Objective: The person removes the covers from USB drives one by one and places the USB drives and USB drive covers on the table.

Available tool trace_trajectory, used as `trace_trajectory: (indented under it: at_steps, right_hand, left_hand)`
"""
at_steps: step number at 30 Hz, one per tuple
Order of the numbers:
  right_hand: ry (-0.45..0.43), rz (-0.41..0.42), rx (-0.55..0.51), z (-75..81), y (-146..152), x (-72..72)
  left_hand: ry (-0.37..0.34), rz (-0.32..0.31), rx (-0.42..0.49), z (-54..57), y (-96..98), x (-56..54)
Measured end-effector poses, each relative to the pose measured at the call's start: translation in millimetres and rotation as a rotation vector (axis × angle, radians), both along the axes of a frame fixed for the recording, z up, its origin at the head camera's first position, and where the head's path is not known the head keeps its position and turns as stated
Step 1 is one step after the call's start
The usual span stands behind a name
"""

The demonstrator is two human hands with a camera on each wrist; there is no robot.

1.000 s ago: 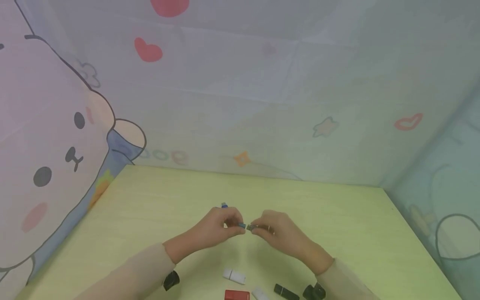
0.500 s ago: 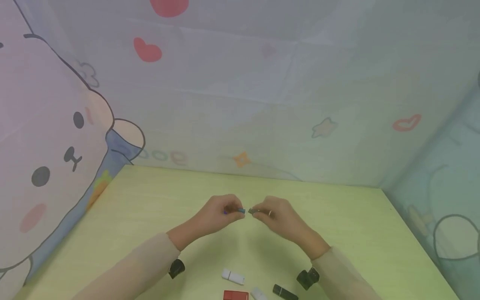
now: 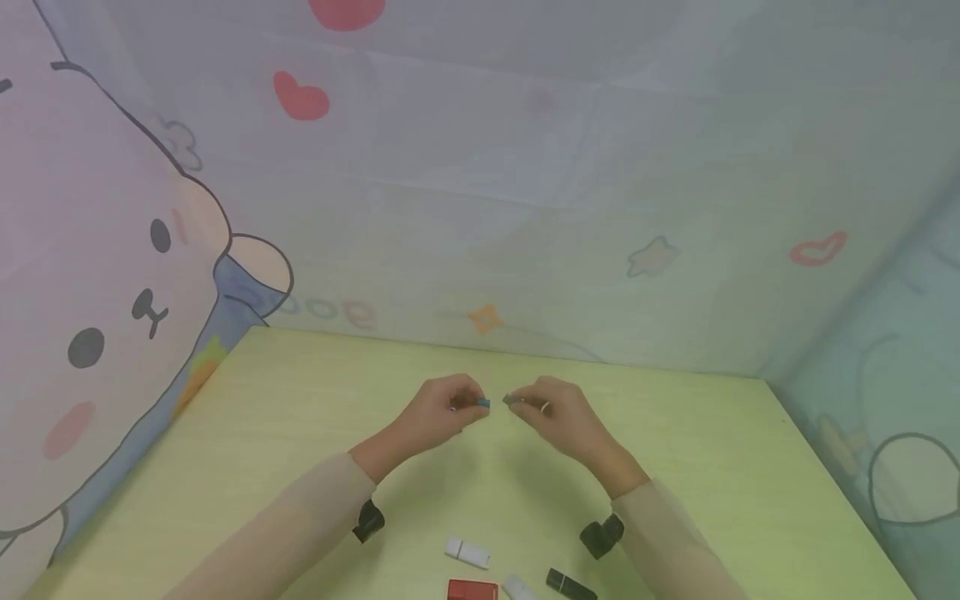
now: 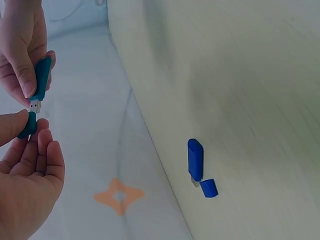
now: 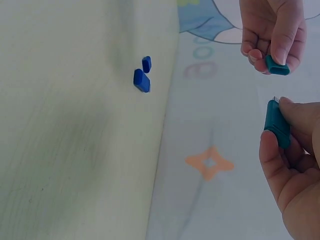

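My left hand (image 3: 442, 410) pinches a small teal cap (image 5: 276, 66) between thumb and fingers, its hollow end showing in the right wrist view. Facing it, my right hand (image 3: 558, 415) grips a teal USB stick (image 5: 277, 124) by its body. The bare metal plug (image 4: 35, 106) points toward the cap, and in the head view a small gap separates the two. Both hands are raised over the table. Below them a blue USB stick (image 4: 195, 160) lies on the table with its plug out, a loose blue cap (image 4: 209, 188) right beside it; my left hand mostly hides them in the head view.
On the near side of the yellow-green table (image 3: 337, 367) lie a white USB stick (image 3: 467, 552), a red one (image 3: 472, 590), another pale one (image 3: 518, 587) and a black one (image 3: 572, 584). A printed cloth (image 3: 480, 167) hangs behind the table.
Both hands have moved up in the head view, toward the table's far side, carrying the teal cap and stick. The gap between cap and plug has widened slightly.
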State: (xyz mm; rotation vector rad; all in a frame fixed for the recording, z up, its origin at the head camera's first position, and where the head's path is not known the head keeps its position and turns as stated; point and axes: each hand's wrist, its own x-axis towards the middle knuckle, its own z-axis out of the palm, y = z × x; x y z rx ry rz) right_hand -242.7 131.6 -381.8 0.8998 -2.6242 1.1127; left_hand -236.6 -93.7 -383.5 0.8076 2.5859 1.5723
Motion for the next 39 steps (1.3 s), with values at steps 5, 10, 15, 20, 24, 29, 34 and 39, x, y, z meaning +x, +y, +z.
trace_trajectory:
  at_steps: [5, 10, 15, 20, 24, 29, 34, 39]
  right_hand:
    - [-0.032, -0.011, -0.005, -2.4, 0, -6.0]
    - [-0.068, -0.034, -0.011, -5.3, 0, -10.6]
    - [-0.087, -0.060, -0.014, -7.3, -1, -15.3]
    - [-0.102, -0.102, -0.015, -7.2, -1, -20.0]
    - [-0.110, -0.124, -0.029, -8.4, -2, -23.9]
    - [-0.131, -0.146, -0.065, -13.2, -7, -28.5]
    - [-0.195, -0.182, -0.098, -18.7, -10, -33.5]
    - [-0.234, -0.215, -0.125, -23.8, -10, -38.0]
  left_hand:
    - [-0.026, 0.020, 0.001, -3.1, 1.8, -7.4]
    - [-0.039, 0.052, -0.010, -6.9, 4.2, -13.8]
    - [-0.034, 0.093, -0.031, -10.2, 8.0, -19.8]
    - [-0.010, 0.121, -0.046, -12.5, 12.3, -26.6]
    - [-0.007, 0.137, -0.051, -14.5, 14.7, -31.5]
    - [-0.019, 0.146, -0.065, -17.5, 16.4, -36.2]
    - [-0.016, 0.153, -0.081, -21.0, 17.4, -41.1]
    - [-0.017, 0.175, -0.107, -22.9, 18.8, -47.4]
